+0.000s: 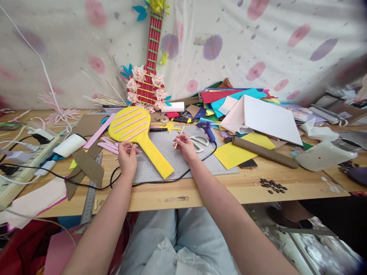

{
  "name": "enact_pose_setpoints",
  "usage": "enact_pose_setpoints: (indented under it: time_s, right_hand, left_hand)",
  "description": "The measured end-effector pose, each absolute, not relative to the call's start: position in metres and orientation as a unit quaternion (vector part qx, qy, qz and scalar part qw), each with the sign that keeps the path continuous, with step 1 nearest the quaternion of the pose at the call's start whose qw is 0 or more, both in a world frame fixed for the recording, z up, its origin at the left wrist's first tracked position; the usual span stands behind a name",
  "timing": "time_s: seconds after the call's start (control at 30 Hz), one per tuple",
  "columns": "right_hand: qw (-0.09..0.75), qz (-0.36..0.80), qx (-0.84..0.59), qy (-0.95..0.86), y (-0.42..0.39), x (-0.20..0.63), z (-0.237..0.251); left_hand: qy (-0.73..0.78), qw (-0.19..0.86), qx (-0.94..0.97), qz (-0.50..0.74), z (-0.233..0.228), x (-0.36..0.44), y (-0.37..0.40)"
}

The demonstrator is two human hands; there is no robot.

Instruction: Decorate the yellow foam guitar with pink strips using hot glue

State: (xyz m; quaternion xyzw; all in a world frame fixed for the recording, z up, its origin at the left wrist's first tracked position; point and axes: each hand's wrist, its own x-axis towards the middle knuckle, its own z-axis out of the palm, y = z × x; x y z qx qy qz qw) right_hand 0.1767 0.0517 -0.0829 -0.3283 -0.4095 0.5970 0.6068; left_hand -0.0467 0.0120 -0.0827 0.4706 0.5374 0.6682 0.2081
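Note:
My right hand [185, 148] pinches a short thin pale stick [179, 136] above the grey cutting mat [186, 162]. My left hand [127, 157] has its fingertips pressed together beside a yellow guitar-like shape [159, 156]; whatever they hold, if anything, is too small to make out. Slanted pink strips [129, 121] cross the shape's round end, and its long handle points toward me over the mat. White-handled scissors [201, 140] and a blue glue gun [208, 130] lie just beyond my right hand. Loose pink strips [108, 147] lie left of my left hand.
A red decorated paper guitar [147, 86] leans on the back curtain. Coloured sheets and a white board [268, 116] pile up at the right, near a brown roll [263, 152] and a white jar [327, 154]. A black cord [183, 176] crosses the mat; a power strip [27, 168] lies left.

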Motion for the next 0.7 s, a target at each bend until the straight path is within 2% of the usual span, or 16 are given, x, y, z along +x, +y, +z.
enact_pose_setpoints:
  time_s: [0.3,0.53,0.7]
  right_hand:
    - [0.586,0.596,-0.342,-0.43,0.051,0.177,-0.083]
    - [0.545,0.643,-0.318,-0.435,0.047,0.177,-0.078]
    - [0.569,0.612,-0.318,-0.449,0.042,0.175,-0.076]
  left_hand:
    - [0.539,0.241,0.481,0.648,-0.082,-0.046,0.014]
    - [0.61,0.089,0.554,0.56,-0.078,-0.038,0.007]
    - [0.664,0.066,0.58,0.467,-0.072,-0.023,0.002]
